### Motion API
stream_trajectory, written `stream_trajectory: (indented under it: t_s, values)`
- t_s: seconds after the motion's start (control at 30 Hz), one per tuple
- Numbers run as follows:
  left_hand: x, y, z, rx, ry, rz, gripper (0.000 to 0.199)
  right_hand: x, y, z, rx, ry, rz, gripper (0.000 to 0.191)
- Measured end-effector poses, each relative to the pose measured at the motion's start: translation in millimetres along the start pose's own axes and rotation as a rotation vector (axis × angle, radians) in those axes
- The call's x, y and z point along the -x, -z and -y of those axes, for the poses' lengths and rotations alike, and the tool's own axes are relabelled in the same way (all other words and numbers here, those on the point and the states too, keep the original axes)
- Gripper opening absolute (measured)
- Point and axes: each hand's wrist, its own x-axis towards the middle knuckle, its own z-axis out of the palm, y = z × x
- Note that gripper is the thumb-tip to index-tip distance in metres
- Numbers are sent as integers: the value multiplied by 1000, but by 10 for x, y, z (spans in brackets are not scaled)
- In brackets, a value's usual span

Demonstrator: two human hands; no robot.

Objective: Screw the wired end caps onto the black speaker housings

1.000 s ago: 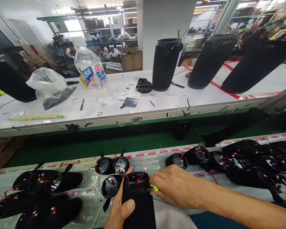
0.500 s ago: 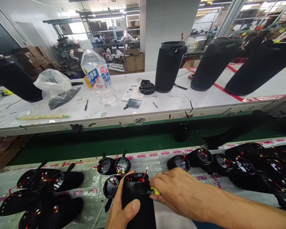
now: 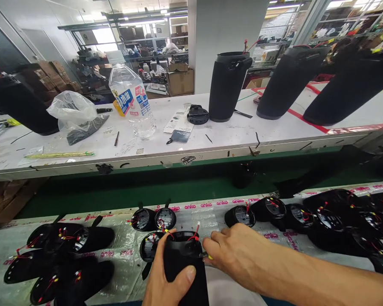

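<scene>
A black fabric-covered cylinder [image 3: 187,270] stands upright at the bottom centre, its open rim facing up with red wires sticking out. My left hand [image 3: 169,278] is wrapped round its left side, thumb across the front. At the rim's right edge, my right hand [image 3: 231,255] has its fingers closed round a small tool with a yellow-green handle [image 3: 210,257]; most of the tool is hidden by the fingers, and its tip meets the cylinder's side just below the rim.
Several similar cylinders lie on the plastic-covered surface [image 3: 124,276] at left and right. Beyond, a white bench [image 3: 166,148] bears a plastic bottle [image 3: 130,102], a plastic bag [image 3: 73,112], a black round part [image 3: 197,114] and upright cylinders [image 3: 228,87].
Less of the yellow-green handle shows between my right fingers. My left thumb has shifted slightly right on the cylinder, and the whole view has moved a little.
</scene>
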Motion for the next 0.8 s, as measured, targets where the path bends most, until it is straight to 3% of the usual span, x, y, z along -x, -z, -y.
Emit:
stream_trajectory:
  t_s: [0.2,0.53,0.7,0.8]
  values:
    - [18,18,44,-36,-26,21,95,-11,-90,-2,-5,24,-32,17]
    - [29,8,23,-119,-78,-45,87,-34,29,-59,-65,58,-6,21]
    - [1,28,63,-113,-91,-71,89,-84,61,-68,-79,36,-21,7]
    - [-28,35,57,-37,-65,-5,91,-133,80,-92,-104,43,-14,19]
